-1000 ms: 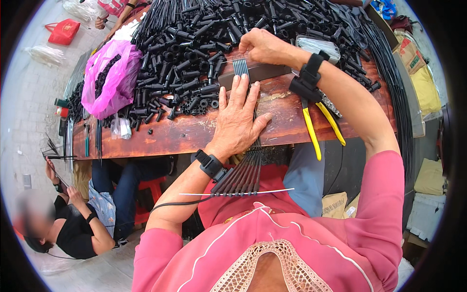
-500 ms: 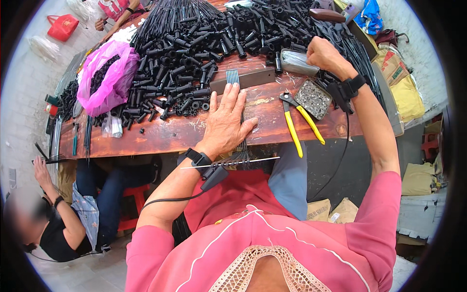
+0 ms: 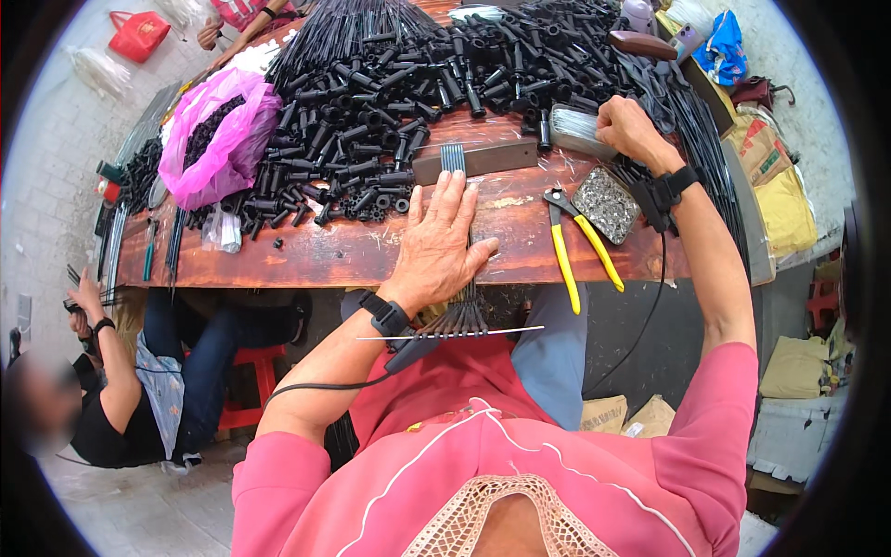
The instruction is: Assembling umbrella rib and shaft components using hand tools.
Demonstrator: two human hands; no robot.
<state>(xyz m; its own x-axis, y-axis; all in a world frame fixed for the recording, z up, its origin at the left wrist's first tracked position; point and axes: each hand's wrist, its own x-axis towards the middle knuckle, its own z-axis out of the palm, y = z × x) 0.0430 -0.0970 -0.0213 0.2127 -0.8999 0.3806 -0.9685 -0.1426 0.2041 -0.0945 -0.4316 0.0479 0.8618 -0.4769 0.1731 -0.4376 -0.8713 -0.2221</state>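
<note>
My left hand (image 3: 441,241) lies flat near the table's front edge, fingers stretched forward, thumb apart. It presses on a row of thin dark rods (image 3: 452,158) whose far ends rest across a brown metal bar (image 3: 501,156). Their near ends hang past the edge, where a thin pale rod (image 3: 515,330) runs crosswise through them. My right hand (image 3: 636,135) is closed at the right end of a tray of fine clear strips (image 3: 575,125); its fingertips are bunched, and what they hold, if anything, is hidden. Yellow-handled pliers (image 3: 577,246) lie between my hands beside a tin of small metal bits (image 3: 606,202).
Black tubular parts (image 3: 362,139) are heaped along the table's far side, with long black rods (image 3: 348,37) behind. A pink plastic bag (image 3: 209,148) of small black pieces stands at left. Another person's hand (image 3: 88,295) holds dark rods at far left.
My right hand has come slightly nearer, lower over the tray's right end. My left hand stays flat on the rods. The whole view has shifted a little, and the person at left has moved their hands.
</note>
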